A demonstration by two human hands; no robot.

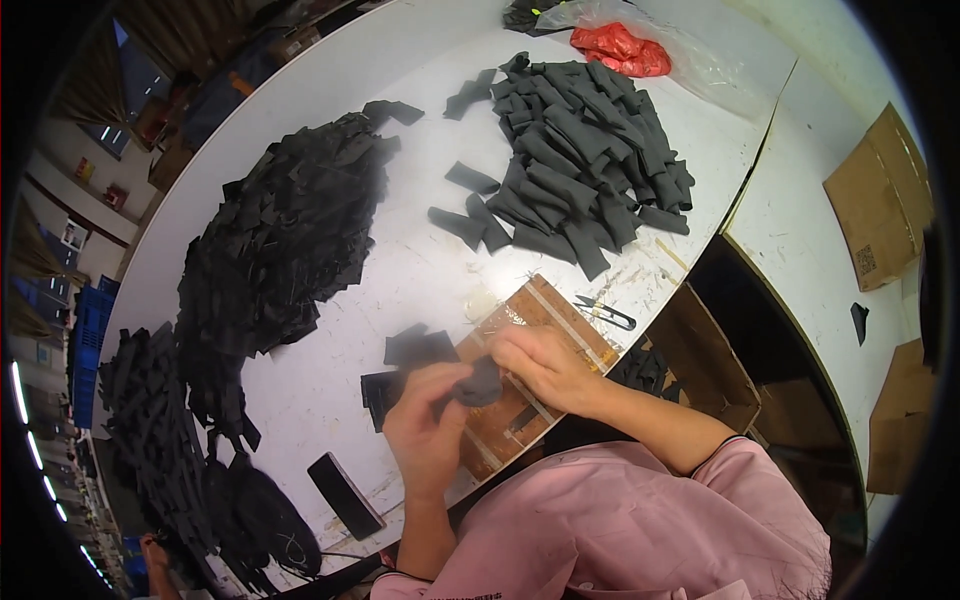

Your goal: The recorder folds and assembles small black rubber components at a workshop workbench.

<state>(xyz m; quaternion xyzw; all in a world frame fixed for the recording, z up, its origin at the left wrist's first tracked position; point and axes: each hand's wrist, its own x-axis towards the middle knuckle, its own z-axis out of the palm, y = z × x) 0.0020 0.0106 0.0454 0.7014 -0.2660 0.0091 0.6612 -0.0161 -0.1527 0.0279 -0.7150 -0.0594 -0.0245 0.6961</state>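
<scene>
Above a brown wooden board (pixel 535 307) with pale strips, I hold a small curled piece of dark grey fabric (pixel 482 384). My left hand (pixel 423 425) pinches it between thumb and fingers. My right hand (pixel 545 368) is closed at the far right edge of the same piece, its fingertips partly hidden. Beside my left hand, on the white table, lie several flat dark grey fabric pieces (pixel 418 346). A pair of thread snips (pixel 608 313) rests just past the board's right side.
Rolled dark grey fabric tubes (pixel 580 150) form a heap at the far side. Flat black pieces (pixel 280 230) are piled at the left. A phone (pixel 345 497) lies near the front edge. Cardboard boxes (pixel 715 355) stand at the right; another person's arm (pixel 156 560) shows lower left.
</scene>
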